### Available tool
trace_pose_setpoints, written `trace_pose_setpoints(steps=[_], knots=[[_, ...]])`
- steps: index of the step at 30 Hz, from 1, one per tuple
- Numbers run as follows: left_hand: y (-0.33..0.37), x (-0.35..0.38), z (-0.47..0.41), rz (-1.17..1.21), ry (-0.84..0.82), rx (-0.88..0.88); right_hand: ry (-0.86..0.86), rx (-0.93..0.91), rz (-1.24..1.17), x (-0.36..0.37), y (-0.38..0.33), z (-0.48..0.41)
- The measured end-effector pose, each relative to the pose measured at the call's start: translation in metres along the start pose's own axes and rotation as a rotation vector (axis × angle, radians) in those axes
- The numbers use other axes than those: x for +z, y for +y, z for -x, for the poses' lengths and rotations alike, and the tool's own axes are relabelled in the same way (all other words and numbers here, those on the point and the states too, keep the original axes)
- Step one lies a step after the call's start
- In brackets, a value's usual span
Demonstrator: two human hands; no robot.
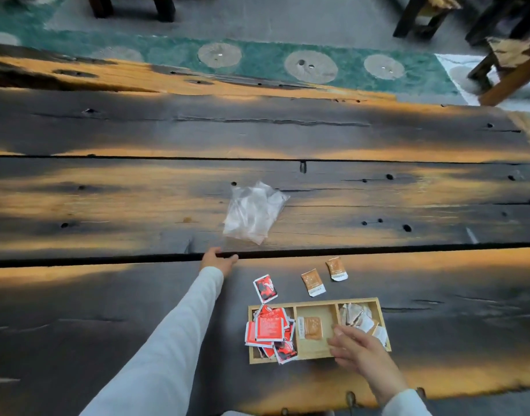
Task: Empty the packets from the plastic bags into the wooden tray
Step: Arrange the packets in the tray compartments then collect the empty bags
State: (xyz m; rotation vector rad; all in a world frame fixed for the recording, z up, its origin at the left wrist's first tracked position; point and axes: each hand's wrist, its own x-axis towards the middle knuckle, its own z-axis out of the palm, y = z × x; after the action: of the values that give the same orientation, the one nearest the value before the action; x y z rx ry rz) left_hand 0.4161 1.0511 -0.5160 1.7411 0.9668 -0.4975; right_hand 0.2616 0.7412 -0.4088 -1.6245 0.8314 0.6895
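Observation:
A wooden tray with three compartments lies near the table's front edge. Red packets fill and overflow its left compartment, one orange packet lies in the middle one, and pale packets fill the right one. Beyond the tray, one red packet and two orange packets lie loose on the table. Crumpled clear plastic bags sit farther out. My left hand is stretched toward them, fingers spread, empty. My right hand hovers over the tray's right front part, fingers loosely apart, holding nothing visible.
The table is of dark, worn planks with wide gaps and holes. Beyond its far edge lie a green patterned rug and dark wooden furniture legs. A wooden chair stands at the far right.

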Motion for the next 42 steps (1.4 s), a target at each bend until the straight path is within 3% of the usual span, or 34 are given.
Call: trace_pose_setpoints(steps=[6,12,20,29,35,42], knots=[[-0.041,0.023,0.031,0.048,-0.087,-0.090,-0.086,-0.085,0.112,0.043,-0.050,-0.055],[-0.052,0.042,0.038,0.070,-0.120,-0.131,-0.160,-0.053,0.223,0.096,-0.064,-0.115],[-0.053,0.059,0.030,0.110,-0.125,-0.177,-0.070,-0.007,0.495,0.125,-0.062,-0.132],[-0.043,0.065,0.026,0.145,-0.127,-0.197,-0.068,0.031,0.462,0.144,-0.067,-0.143],[-0.033,0.065,0.031,0.213,-0.168,-0.207,-0.011,-0.027,0.486,0.145,-0.067,-0.144],[-0.010,0.063,0.030,0.565,-0.066,-0.210,-0.085,-0.295,0.496,0.157,-0.085,-0.131]])
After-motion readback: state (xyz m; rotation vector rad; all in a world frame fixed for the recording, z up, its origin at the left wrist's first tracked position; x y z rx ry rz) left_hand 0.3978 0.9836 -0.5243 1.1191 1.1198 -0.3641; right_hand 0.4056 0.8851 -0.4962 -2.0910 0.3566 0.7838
